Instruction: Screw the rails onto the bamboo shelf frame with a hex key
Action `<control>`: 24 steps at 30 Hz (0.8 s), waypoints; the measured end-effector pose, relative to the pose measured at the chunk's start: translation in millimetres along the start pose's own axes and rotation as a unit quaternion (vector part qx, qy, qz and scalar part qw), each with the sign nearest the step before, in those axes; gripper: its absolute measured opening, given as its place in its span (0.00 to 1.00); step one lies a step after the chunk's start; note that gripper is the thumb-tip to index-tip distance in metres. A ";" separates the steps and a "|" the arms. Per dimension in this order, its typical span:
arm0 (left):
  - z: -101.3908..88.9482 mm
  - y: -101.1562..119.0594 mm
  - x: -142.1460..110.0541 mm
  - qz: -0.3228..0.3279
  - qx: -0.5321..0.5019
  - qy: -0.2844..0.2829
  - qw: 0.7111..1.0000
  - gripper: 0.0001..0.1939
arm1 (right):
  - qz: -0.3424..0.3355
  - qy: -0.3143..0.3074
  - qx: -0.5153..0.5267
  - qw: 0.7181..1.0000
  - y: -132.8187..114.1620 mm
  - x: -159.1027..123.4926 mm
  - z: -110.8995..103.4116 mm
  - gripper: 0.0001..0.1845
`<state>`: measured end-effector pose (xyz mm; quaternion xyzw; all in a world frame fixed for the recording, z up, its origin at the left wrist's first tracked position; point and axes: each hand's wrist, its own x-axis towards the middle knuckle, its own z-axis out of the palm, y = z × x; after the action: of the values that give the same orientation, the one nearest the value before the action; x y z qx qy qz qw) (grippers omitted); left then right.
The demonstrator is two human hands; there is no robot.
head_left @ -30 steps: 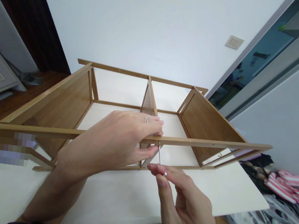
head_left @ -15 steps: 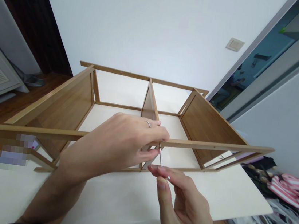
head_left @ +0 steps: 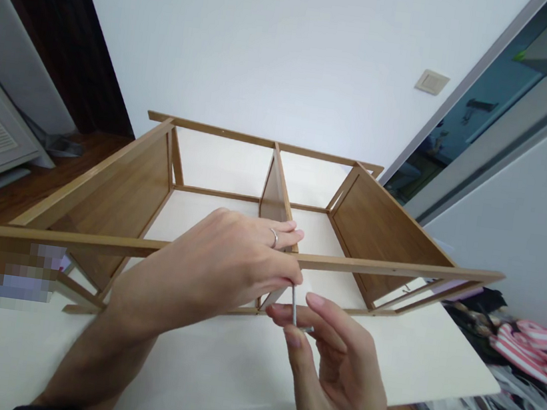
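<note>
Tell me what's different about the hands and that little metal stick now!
One finger of the left hand came down from the wooden rail to the top of the metal stick. The right hand loosened its pinch: its pointing finger lifted away from the stick, so more of the stick's short bent end shows, pointing right. The wooden frame stayed put, and so did the stick's place at the rail.
</note>
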<state>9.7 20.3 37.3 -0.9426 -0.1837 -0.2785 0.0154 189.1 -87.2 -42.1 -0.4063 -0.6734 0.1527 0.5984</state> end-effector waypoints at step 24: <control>0.3 -0.5 -1.1 -0.006 -0.010 -0.008 1.000 0.12 | -0.083 -0.020 -0.170 0.982 -8.8 15.3 -5.7 0.10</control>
<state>8.9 20.4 36.4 -0.9438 -0.1865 -0.2727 0.0030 191.9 -83.1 -24.2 -0.4417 -0.7327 -0.0057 0.5177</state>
